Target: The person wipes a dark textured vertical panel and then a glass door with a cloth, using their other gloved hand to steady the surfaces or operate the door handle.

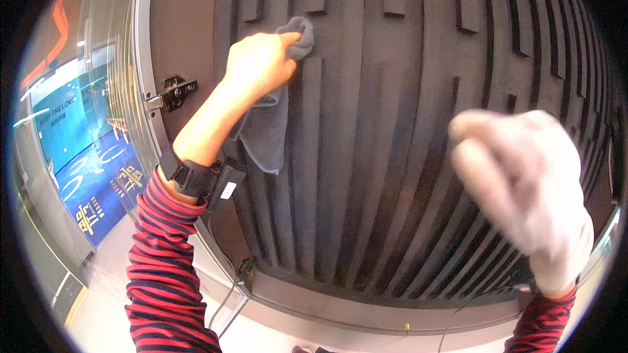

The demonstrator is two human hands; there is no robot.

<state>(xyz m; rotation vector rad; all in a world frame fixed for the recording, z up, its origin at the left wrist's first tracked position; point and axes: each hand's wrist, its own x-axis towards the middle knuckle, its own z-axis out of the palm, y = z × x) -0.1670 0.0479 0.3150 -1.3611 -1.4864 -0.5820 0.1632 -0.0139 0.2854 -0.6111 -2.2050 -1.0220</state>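
My left hand [260, 61], bare, grips a grey cloth [267, 132] against the upper left of a dark ribbed panel [343, 157]. Part of the cloth bunches above my fingers and the rest hangs below my wrist. A black strap with a small black box [229, 181] sits on that wrist. My right hand [525, 181], in a whitish glove and blurred, is raised at the right in front of the panel, its fingers curled. Whether it holds anything cannot be told.
A black metal hinge [179, 93] joins the panel's brown side to a framed glass door [140, 59] on the left. A thin cable [225, 299] hangs below my left wrist. A pale ledge [343, 309] runs under the panel, above a light floor.
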